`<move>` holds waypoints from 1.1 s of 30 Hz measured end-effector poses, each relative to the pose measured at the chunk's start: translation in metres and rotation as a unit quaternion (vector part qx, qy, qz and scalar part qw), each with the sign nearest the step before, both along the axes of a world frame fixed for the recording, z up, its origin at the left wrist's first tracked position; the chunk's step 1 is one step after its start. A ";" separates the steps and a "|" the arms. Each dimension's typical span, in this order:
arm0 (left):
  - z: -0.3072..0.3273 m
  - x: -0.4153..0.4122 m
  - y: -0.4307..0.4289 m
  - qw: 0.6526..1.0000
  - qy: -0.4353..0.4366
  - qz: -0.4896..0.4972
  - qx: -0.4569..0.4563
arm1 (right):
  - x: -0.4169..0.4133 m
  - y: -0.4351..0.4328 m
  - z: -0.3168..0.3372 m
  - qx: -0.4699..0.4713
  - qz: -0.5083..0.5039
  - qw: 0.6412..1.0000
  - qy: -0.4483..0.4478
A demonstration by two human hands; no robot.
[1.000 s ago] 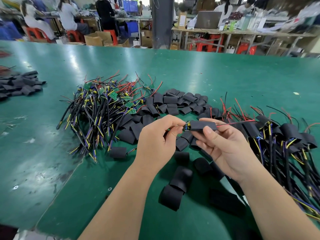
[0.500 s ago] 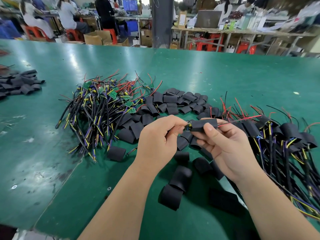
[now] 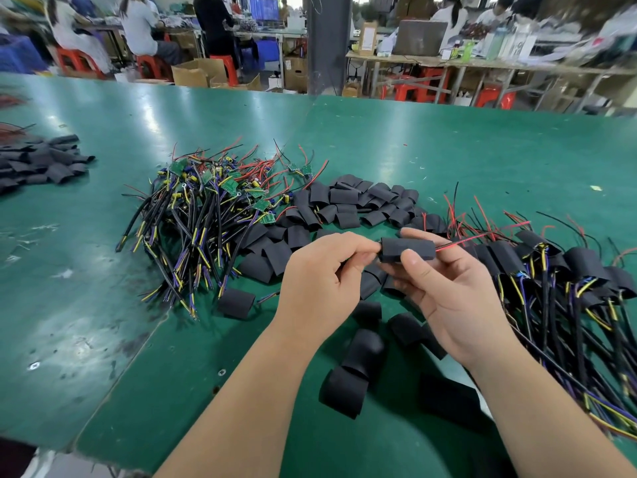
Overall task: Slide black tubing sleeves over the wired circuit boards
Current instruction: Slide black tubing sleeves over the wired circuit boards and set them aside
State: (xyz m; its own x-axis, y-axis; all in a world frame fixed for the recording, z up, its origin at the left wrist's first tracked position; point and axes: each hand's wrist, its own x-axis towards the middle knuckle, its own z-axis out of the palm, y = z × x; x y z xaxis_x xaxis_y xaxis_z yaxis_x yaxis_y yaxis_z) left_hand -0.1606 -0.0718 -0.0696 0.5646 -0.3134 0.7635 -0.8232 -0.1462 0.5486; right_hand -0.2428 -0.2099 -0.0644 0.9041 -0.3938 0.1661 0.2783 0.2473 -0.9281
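Note:
A black tubing sleeve [image 3: 406, 250] is held above the green table [image 3: 448, 150], pinched between thumb and fingers of my right hand [image 3: 448, 298]. Red wires stick out of the sleeve's right end. My left hand [image 3: 320, 281] pinches the wired end at the sleeve's left mouth; the board inside is hidden. A pile of bare wired circuit boards [image 3: 213, 208] lies to the left. Loose black sleeves [image 3: 348, 205] are heaped behind my hands and scattered under them. Sleeved assemblies [image 3: 558, 277] lie in a pile at the right.
Another heap of black sleeves [image 3: 38, 163] sits at the far left of the table. The table's near edge runs along the bottom left. People sit at benches with red stools and cardboard boxes beyond the table.
The sleeve has slid further left along the wired board, so the coloured end at its left mouth is now covered. Both hands stay in much the same place.

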 end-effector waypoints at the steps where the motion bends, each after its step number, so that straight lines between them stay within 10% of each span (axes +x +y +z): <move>1: 0.000 0.000 0.000 1.000 -0.009 0.000 0.002 | 0.000 0.001 0.000 -0.008 -0.004 1.000 0.004; 17: 0.000 -0.001 -0.001 0.991 0.131 -0.036 -0.020 | -0.003 -0.004 0.005 -0.056 0.044 0.997 -0.003; 26: 0.000 0.001 0.001 0.990 0.129 -0.017 -0.053 | 0.004 -0.008 0.028 0.197 -0.086 0.976 0.035; 33: -0.004 0.028 0.015 0.967 0.180 0.178 -0.015 | -0.013 -0.068 0.065 -0.120 -0.335 0.933 0.058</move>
